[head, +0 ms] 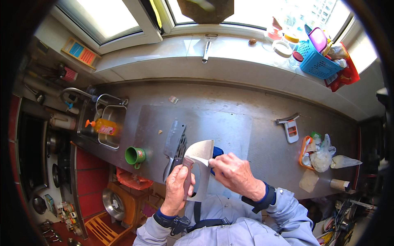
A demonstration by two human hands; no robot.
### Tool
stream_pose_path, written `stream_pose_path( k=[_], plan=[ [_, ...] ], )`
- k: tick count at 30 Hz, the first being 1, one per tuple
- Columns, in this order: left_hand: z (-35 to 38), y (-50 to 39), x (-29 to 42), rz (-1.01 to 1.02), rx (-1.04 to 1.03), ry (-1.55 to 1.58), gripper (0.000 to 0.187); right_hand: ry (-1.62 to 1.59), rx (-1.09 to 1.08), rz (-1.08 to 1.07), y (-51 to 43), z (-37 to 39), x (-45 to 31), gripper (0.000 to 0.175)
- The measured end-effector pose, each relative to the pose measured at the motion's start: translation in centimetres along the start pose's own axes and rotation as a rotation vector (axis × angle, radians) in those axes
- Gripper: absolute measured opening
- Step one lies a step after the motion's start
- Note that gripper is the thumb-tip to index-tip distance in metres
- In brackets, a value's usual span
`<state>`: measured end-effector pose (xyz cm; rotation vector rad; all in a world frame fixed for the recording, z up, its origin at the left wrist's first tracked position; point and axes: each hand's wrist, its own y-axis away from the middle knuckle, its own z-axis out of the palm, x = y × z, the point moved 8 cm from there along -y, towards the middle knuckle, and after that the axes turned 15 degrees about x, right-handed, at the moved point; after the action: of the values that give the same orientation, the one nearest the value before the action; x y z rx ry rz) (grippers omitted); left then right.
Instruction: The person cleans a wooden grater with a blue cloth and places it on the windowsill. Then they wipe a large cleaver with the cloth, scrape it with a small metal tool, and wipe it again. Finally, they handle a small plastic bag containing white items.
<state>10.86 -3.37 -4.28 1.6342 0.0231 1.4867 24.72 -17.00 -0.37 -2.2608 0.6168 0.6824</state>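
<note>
My left hand point(179, 186) grips the brown handle of a wide-bladed knife or scraper point(200, 149), held up over the counter's front edge. My right hand point(234, 175) is at the blade's right side, its fingers pinching a small whitish thing whose kind I cannot tell. Behind the right fingers, a dark blue cloth-like thing point(218, 151) partly shows. To the left of the held tool, a cleaver point(174, 138) lies on the metal counter, with a dark slotted blade or utensil point(181, 146) beside it. Both of their handles point towards me.
A green mug point(134, 155) stands left, near a sink point(115, 143) with an orange soap bottle point(106, 127). On the right are a white-and-orange squeegee-like tool point(291, 130), an orange basket point(303, 150) with plastic bags, and a jar point(339, 184). The windowsill holds jars and a blue basket point(320, 64).
</note>
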Motion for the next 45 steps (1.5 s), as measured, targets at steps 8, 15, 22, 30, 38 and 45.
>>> stream_pose_path(
  k=[8, 15, 22, 30, 38, 45],
  plan=[
    [0.3, 0.0, -0.1, -0.016, -0.004, -0.011, 0.036, 0.005, 0.016, 0.009, -0.1, -0.1, 0.7, 0.029],
    [-0.3, -0.5, 0.5, 0.004, 0.007, 0.000, 0.046, 0.088, 0.024, 0.112, 0.0, -1.8, 2.0, 0.026],
    [-0.4, -0.8, 0.6, -0.002, -0.004, 0.017, 0.047, 0.089, -0.004, 0.089, 0.1, -2.0, 1.6, 0.026],
    [-0.7, -1.0, 1.0, 0.017, 0.011, 0.003, 0.047, 0.055, -0.071, 0.002, 0.3, -1.0, 1.1, 0.025],
    [-0.8, -1.1, 1.0, 0.010, 0.026, 0.009, 0.046, 0.076, -0.054, -0.004, 0.0, -1.1, 1.0, 0.026],
    [-0.7, -1.2, 1.0, 0.008, 0.022, 0.006, 0.046, 0.093, -0.053, 0.006, 0.1, -0.9, 1.3, 0.026]
  ],
)
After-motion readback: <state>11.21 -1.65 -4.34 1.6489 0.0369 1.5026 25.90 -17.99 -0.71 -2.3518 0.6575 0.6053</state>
